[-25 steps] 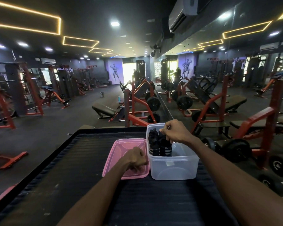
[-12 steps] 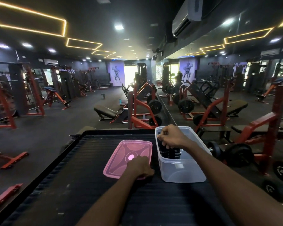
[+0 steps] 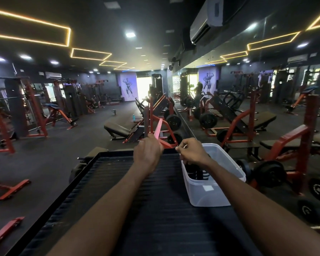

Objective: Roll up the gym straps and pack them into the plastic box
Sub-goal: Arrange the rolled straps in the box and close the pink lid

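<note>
the left hand grips the pink lid, lifted clear of the desk and seen almost edge-on, its long edge slanting up and away from the fingers toward the far right. the box sits on the right side of the desk, open at the top, its long axis running away from the person. the rolled straps stand inside at its near-left end, dark with pale stripes, partly hidden under the right wrist.

the right hand hovers over the box's far-left corner, fingers curled with thumb and forefinger pinched together; something small and pale shows at the pinch, but i cannot tell what it is, or whether it is the box rim.

the relation that matters: the lid is up and to the left of the box, just beside its far-left corner, tilted steeply while the box mouth lies flat. judging from that, the straps look packed and the step in hand is closing. the left hand is the one holding the lid, so it would have to swing right and lay the lid down flat, long side matched to the box's long axis. the right hand is over the rim and would need to clear out, or steady the wall, before the lid can seat.
</note>
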Available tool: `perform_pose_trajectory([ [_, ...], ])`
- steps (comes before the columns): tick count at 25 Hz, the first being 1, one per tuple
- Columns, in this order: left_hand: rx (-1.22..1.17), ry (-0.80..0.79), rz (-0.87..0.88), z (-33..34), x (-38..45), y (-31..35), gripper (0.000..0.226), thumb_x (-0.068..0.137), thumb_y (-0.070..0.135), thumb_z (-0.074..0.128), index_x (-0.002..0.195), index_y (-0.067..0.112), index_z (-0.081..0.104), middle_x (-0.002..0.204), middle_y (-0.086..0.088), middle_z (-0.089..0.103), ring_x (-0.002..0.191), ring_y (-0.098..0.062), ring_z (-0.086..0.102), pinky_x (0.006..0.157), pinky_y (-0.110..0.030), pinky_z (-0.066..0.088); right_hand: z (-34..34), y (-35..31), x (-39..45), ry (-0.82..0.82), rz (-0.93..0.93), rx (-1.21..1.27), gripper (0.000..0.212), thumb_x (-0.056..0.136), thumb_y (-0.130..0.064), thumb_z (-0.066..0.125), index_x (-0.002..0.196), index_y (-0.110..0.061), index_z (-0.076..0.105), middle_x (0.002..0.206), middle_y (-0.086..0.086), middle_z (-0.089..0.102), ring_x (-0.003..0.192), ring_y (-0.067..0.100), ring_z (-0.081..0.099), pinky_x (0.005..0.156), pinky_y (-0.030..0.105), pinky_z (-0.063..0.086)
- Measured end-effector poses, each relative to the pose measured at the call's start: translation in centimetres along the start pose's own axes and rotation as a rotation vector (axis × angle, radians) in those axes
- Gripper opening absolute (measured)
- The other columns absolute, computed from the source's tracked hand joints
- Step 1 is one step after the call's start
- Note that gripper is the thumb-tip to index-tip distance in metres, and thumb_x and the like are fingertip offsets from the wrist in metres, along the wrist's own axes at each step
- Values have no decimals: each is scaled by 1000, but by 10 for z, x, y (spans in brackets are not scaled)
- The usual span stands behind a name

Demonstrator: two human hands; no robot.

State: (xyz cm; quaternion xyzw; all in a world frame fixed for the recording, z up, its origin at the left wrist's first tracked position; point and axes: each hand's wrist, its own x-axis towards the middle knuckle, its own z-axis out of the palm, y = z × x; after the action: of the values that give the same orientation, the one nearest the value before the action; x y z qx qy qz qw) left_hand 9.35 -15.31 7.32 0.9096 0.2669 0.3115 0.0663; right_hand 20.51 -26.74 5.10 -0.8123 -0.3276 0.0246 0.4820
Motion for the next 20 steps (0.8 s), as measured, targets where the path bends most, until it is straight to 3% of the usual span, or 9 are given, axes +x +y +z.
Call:
perform_pose_trajectory([
  [2,-118,104,50,-21,6,11,18,99,27,44,102,9,45,83,-5,56,69,-23,52,56,-34,35,1,-1,-1,27,51,91,25,97,-21,58,87,2,65,68,13,68,51,18,63,45,27,52],
  [5,-331,238,50,-41,15,35,19,100,29,43,97,10,41,74,0,46,62,-20,47,54,-31,32,-3,0,8,141,148,191,42,92,-39,51,79,-2,65,80,22,72,72,37,71,72,53,60],
  [7,-505,277,-38,-43,22,51,25,99,26,44,99,1,48,77,-6,50,67,-25,50,56,-29,31,-10,5,18,193,214,252,60,86,-51,42,98,2,68,103,24,72,96,41,68,81,49,56],
  [9,-652,266,-122,-33,24,64,32,97,20,45,96,-10,56,78,-16,57,71,-31,56,53,-23,25,-24,9,20,253,293,330,75,79,-54,40,122,3,60,123,23,65,109,38,64,87,42,51],
  [12,-775,130,-215,-11,20,74,38,97,19,41,101,-14,60,82,-17,62,65,-24,57,43,-22,31,-51,15,2,342,356,299,73,74,-45,48,133,-4,53,132,19,62,116,41,60,98,51,51],
  [14,-800,10,-284,-1,11,79,45,99,24,36,115,-13,56,102,-20,67,82,-29,65,61,-28,48,-66,16,-15,396,402,181,68,78,-36,52,137,-2,48,135,19,59,119,41,58,100,47,49],
  [16,-737,-59,-303,6,-1,84,48,103,25,31,128,-13,47,124,-26,60,113,-39,59,84,-37,45,-77,24,-24,422,424,92,61,85,-29,55,137,1,47,136,21,58,122,41,56,100,42,47],
  [20,-604,-177,-313,29,-24,87,52,105,31,28,135,-9,41,131,-26,57,118,-41,55,92,-39,42,-89,46,-31,415,427,-82,47,88,-29,53,125,-1,60,129,23,62,119,42,57,95,41,45],
])
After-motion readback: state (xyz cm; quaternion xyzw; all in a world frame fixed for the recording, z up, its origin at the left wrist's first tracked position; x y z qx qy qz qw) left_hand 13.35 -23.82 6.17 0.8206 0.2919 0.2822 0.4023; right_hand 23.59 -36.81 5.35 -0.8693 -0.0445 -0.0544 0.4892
